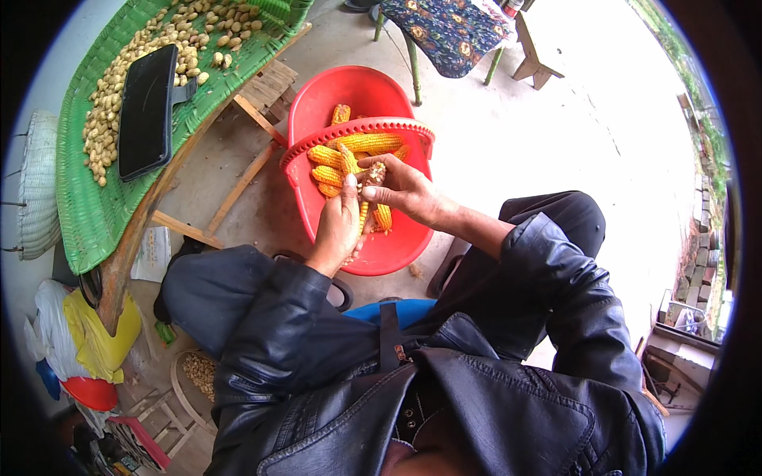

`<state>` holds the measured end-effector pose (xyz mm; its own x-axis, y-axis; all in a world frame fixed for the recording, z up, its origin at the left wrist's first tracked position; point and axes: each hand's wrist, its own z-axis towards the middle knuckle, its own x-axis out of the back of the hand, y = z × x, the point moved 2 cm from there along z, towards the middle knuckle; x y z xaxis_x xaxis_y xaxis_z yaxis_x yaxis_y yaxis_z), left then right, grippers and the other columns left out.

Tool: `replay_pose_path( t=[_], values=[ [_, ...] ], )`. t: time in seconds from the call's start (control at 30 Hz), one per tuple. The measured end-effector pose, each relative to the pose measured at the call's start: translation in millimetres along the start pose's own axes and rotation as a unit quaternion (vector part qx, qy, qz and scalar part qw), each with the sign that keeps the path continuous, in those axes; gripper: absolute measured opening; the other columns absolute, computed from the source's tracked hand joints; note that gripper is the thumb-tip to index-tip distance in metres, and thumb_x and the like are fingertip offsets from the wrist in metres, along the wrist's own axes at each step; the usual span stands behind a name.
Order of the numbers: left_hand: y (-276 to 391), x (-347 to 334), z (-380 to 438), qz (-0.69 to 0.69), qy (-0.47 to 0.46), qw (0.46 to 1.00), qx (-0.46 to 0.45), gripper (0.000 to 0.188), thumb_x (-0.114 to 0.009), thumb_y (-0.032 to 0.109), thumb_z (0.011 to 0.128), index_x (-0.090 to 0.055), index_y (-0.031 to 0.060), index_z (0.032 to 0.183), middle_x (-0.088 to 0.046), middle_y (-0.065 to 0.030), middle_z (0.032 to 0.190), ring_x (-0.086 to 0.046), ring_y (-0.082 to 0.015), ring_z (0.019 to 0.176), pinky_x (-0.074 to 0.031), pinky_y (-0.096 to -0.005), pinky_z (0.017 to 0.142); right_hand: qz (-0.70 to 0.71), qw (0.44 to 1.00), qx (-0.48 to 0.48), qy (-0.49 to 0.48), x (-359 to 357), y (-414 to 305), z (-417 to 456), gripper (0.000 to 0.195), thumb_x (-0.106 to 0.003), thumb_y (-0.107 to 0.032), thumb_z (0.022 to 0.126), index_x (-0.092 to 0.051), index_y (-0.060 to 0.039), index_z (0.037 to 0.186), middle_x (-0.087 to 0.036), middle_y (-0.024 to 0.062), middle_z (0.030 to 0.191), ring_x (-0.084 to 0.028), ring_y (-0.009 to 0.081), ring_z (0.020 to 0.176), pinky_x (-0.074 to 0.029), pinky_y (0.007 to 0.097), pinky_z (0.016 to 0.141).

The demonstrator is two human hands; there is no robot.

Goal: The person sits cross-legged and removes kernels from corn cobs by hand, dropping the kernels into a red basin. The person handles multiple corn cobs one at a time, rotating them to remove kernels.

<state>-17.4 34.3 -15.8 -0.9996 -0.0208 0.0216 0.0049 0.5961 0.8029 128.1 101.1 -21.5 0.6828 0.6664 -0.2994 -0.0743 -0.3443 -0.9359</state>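
Note:
Both hands meet above a red plastic basket (351,89) on the floor before me. Between the fingers of my right hand (411,190) is a corn cob (375,173), its upper end partly stripped of kernels. My left hand (336,226) grips corn at the same spot, thumb raised. Yellow kernels (363,217) show beside its palm; whether they belong to the same cob I cannot tell. Several ears of yellow corn (372,142) lie in the basket under its arched handle (357,127). My hands hide part of them.
At the left, a green woven tray (74,196) holds peanuts (110,113) and a black phone (146,113), above a wooden frame (244,184). A flower-patterned cloth (446,33) covers a seat ahead. Plastic bags (98,333) and a round container of peanuts (199,372) lie at lower left.

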Motion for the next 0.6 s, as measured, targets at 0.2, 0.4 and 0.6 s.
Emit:
replay_pose_path(
  t=[0.2,0.4,0.6],
  values=[
    [-1,3,-1,-0.136,-0.082,0.987,-0.008,0.064,-0.022,0.061,0.102,-0.059,0.0113,0.119,-0.056,-0.0033,0.063,-0.049,-0.0091,0.041,-0.041,-0.0231,0.035,0.033,0.999,0.007,0.005,5,-3,-1,0.043,-0.061,-0.021,0.098,-0.046,-0.0012,0.133,-0.061,0.0132,0.126,-0.056,0.0206,0.121,-0.041,0.0355,0.107],
    [1,15,-4,-0.129,-0.148,0.98,-0.037,0.063,-0.031,0.062,0.101,-0.055,0.0072,0.117,-0.063,-0.0054,0.083,-0.059,-0.0078,0.06,-0.05,-0.0211,0.051,0.047,0.998,0.002,0.042,10,-7,-1,0.033,-0.06,-0.024,0.099,-0.053,-0.001,0.121,-0.066,0.0135,0.12,-0.058,0.0208,0.119,-0.042,0.0347,0.107],
    [0,11,-7,-0.141,-0.145,0.979,-0.036,0.045,-0.036,0.046,0.106,-0.055,0.0062,0.113,-0.061,-0.005,0.079,-0.053,-0.0077,0.052,-0.043,-0.0195,0.044,0.063,0.997,-0.001,0.047,12,-10,-3,0.029,-0.056,-0.026,0.101,-0.055,-0.0018,0.117,-0.066,0.0137,0.119,-0.059,0.0223,0.119,-0.041,0.0358,0.11]
  ],
)
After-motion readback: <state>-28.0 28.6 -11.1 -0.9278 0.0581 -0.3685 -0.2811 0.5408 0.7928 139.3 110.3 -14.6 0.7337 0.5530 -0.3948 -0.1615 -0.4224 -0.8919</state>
